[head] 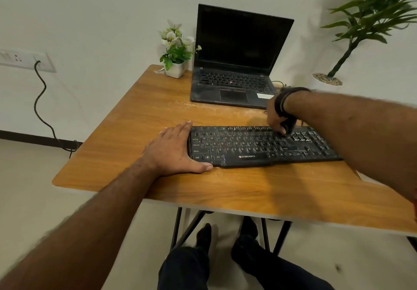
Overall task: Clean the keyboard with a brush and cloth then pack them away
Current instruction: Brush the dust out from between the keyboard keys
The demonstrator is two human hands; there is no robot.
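Note:
A black, dusty keyboard (248, 147) lies across the wooden table (140, 118). My left hand (173, 152) rests flat on the table, pressed against the keyboard's left end, fingers along its edge and thumb along its front. My right hand (278, 118) is closed around a dark brush (290, 126), whose bristles touch the upper right keys. Most of the brush is hidden by the fingers. No cloth is in view.
An open black laptop (237, 72) stands behind the keyboard, with a small white pot of flowers (174, 54) to its left. A tall potted plant (352, 41) stands at the right. Pale dust streaks the table. A cable (40, 104) hangs from a wall socket at left.

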